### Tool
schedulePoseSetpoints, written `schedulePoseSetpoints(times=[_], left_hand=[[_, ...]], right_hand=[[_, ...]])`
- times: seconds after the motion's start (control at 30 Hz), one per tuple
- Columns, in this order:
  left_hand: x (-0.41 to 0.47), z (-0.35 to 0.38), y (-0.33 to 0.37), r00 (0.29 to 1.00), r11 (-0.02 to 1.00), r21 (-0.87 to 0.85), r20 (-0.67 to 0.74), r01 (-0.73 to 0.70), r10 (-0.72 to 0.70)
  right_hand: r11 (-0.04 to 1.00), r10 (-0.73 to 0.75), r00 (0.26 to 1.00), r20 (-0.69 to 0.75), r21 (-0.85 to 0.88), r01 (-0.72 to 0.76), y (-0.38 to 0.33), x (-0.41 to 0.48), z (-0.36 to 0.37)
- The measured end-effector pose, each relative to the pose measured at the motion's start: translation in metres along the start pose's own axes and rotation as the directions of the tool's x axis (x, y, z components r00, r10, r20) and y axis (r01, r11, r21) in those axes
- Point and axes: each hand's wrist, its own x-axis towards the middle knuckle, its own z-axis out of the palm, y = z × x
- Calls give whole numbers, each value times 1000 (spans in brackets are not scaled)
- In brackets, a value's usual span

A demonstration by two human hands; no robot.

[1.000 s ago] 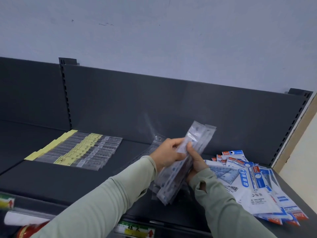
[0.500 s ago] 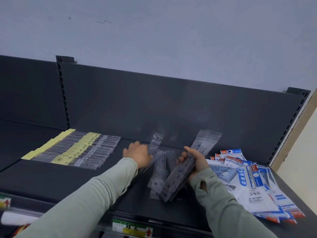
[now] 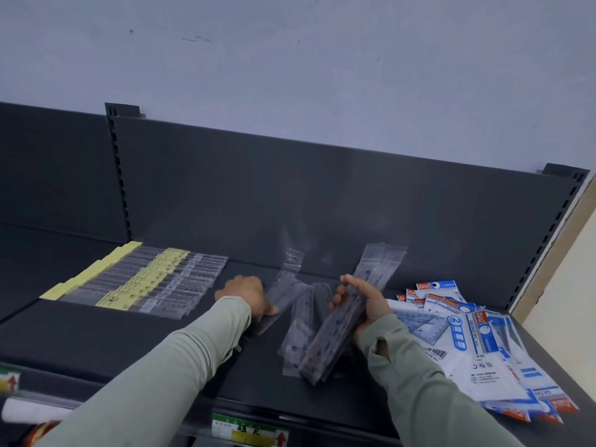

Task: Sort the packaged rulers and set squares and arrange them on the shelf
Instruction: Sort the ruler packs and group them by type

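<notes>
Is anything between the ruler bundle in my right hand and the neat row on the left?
Yes. The left hand and its sleeve lie across that path, resting on a loose clear ruler pack on the dark shelf. More loose packs lie beside the right hand's clear-wrapped ruler bundle. The yellow-labelled ruler row is uncovered.

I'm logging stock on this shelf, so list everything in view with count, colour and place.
Shelf: one, dark grey, under everything.
Labelled ruler packs: many, overlapping, clear with yellow labels, row at shelf left.
Loose ruler packs: a few, clear, shelf middle.
Ruler bundle: one, clear, in the right hand.
Set square packs: pile, count unclear, blue, white and red, shelf right.
Price tag: one, green and yellow, front edge.
Wall: one, pale grey, behind.
Left hand: on a loose pack.
Right hand: grips the bundle.
</notes>
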Motion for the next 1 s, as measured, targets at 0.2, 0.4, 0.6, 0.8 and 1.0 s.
schedulePoseSetpoints(times=[0.2, 0.4, 0.6, 0.8, 1.0], left_hand=[[4, -4, -10, 998, 965, -261, 67, 14, 4], [9, -7, -7, 980, 734, -660, -193, -160, 41], [-10, -34, 10, 960, 460, -852, -160, -253, 231], [-24, -29, 31, 985, 181, -980, -48, -78, 165], [-39, -27, 49, 979, 0, -1000, 0, 0, 203]], right_hand=[[1000, 7, 1000, 15, -2, -7, 0, 0, 3], [999, 41, 998, 54, 17, -42, 0, -3, 7], [998, 55, 997, 56, -2, -55, 0, -4, 8], [1000, 11, 1000, 27, 4, -11, -1, -6, 11], [999, -34, 999, 34, 12, 34, -1, -6, 9]])
